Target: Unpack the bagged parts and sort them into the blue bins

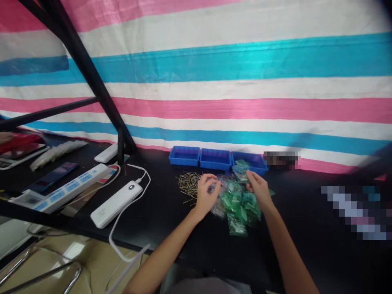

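My left hand (207, 192) is curled, thumb and fingertips close together at the left side of a heap of green-tinted packets (237, 206). Something small and clear seems to be at its fingertips, too blurred to name. My right hand (259, 188) pinches the edge of a clear plastic packet (241, 176), just above the heap and in front of the right blue bin. Beside my left hand lies a loose pile of brass-coloured screws (188, 183), partly hidden by that hand.
Three blue bins stand in a row at the back: left (184, 157), middle (215, 159) and right (259, 164), the last holding green packets. Left on the black table (159, 216) are a white power bank (116, 204) with a cable, a power strip (73, 185) and a phone (55, 177).
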`<control>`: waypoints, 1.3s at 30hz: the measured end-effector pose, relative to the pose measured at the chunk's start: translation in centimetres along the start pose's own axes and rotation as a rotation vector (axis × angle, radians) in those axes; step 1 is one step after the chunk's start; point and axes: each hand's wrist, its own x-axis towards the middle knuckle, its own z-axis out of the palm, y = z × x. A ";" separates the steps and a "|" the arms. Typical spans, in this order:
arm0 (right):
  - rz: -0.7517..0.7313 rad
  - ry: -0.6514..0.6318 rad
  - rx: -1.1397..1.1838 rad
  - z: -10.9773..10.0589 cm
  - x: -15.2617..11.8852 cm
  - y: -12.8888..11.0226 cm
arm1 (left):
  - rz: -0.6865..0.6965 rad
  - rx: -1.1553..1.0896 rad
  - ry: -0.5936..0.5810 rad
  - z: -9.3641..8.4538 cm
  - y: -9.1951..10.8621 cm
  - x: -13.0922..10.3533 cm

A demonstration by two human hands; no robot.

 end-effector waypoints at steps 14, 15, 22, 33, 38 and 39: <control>-0.034 0.366 0.145 -2.6 1.1 0.1 | 0.023 0.064 -0.114 0.3 0.3 -0.5; -0.033 0.372 0.143 -2.6 1.1 0.0 | 0.024 0.072 -0.117 0.3 0.2 -0.5; 0.013 0.387 0.141 -2.6 1.1 0.0 | 0.033 0.103 -0.117 0.4 0.0 -0.4; -0.001 0.407 0.182 -2.9 1.6 0.4 | 0.085 0.129 -0.126 0.4 -0.2 -0.4; -0.071 0.387 0.218 -3.0 1.7 0.4 | 0.115 0.151 -0.148 0.4 0.0 -0.3; -0.076 0.390 0.226 -3.0 1.7 0.4 | 0.119 0.154 -0.155 0.4 0.0 -0.3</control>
